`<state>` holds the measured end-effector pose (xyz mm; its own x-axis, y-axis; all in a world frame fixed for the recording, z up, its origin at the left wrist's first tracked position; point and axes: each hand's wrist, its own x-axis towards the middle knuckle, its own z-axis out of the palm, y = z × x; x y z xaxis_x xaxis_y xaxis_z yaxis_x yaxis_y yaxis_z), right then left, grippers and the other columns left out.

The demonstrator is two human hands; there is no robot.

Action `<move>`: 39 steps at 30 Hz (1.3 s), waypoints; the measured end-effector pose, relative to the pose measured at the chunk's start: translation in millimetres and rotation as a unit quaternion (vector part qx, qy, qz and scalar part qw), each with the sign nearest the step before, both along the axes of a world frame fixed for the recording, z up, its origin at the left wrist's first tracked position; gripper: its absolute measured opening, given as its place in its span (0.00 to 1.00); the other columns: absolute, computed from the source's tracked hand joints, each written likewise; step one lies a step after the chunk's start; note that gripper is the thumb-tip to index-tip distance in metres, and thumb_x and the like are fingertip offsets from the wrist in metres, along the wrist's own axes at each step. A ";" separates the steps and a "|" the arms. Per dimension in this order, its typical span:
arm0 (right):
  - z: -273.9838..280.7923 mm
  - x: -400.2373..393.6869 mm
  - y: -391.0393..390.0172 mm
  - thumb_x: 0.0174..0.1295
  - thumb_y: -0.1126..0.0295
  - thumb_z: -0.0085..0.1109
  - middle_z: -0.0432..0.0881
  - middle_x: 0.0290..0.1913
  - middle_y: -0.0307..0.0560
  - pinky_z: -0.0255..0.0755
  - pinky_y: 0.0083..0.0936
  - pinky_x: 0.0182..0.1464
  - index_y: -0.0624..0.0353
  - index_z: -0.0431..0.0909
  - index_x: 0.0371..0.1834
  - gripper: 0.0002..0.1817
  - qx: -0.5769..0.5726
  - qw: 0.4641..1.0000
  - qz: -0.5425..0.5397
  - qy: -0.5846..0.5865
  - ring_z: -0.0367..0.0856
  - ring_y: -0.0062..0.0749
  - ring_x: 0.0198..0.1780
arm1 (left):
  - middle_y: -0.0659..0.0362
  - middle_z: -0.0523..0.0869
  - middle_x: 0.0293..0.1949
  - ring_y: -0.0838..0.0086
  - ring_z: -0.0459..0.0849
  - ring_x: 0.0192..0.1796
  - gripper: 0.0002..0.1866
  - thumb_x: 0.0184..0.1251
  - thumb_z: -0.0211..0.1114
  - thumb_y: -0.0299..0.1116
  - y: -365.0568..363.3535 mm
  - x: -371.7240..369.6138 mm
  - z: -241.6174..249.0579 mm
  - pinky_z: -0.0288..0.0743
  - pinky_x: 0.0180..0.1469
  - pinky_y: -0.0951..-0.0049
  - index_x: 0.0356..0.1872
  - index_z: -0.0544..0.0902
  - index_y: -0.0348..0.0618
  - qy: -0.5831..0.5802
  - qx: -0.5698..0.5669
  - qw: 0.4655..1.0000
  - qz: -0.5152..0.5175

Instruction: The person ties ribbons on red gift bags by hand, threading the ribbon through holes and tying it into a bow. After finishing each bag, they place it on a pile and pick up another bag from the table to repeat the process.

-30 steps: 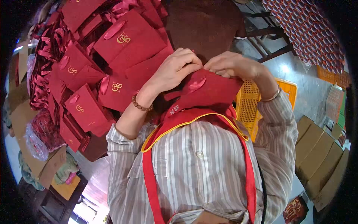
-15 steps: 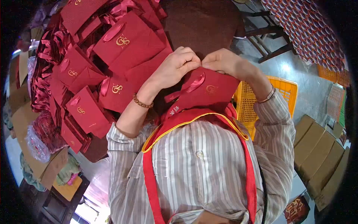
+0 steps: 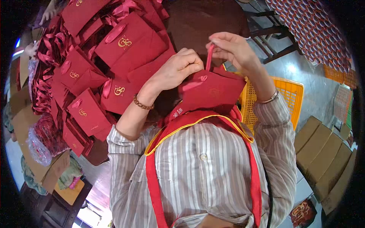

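A red paper gift bag (image 3: 218, 89) with a gold logo and pink-red ribbon is in front of my apron (image 3: 197, 116). My left hand (image 3: 182, 66), with a beaded bracelet at the wrist, is closed at the bag's upper left edge; its fingertips are partly hidden. Above the bag's opening, my right hand (image 3: 234, 49) pinches a red ribbon (image 3: 210, 57) that stands up from the bag. A second loop of ribbon lies across the bag's front.
Many red gift bags (image 3: 131, 41) are piled on the brown table (image 3: 205, 22) at left. A yellow crate (image 3: 291, 97) stands at right, with cardboard boxes (image 3: 323, 155) beyond. Another person's hand (image 3: 48, 14) shows at the upper left.
My right hand has moved up and right, away from my left hand, pulling the ribbon upright. My left hand stays at the bag's edge. Another person's hands have appeared at upper left.
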<state>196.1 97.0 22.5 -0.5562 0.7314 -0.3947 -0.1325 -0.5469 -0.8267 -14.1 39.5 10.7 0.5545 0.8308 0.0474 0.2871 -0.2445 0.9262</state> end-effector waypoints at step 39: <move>7.0 39.4 -66.5 0.59 0.67 0.60 0.79 0.30 0.35 0.68 0.14 0.37 0.64 0.77 0.34 0.10 0.123 0.967 0.007 -0.223 0.74 0.16 0.33 | 0.53 0.81 0.34 0.64 0.81 0.39 0.10 0.60 0.58 0.24 -77.5 -24.1 29.2 0.73 0.43 0.69 0.43 0.81 0.37 0.084 -0.076 0.993 0.042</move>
<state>235.5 30.6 29.5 -0.3817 0.8275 -0.4117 0.2726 -0.3249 -0.9056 -38.2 -38.0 39.9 0.4718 0.8653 -0.1690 0.4537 -0.0739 0.8881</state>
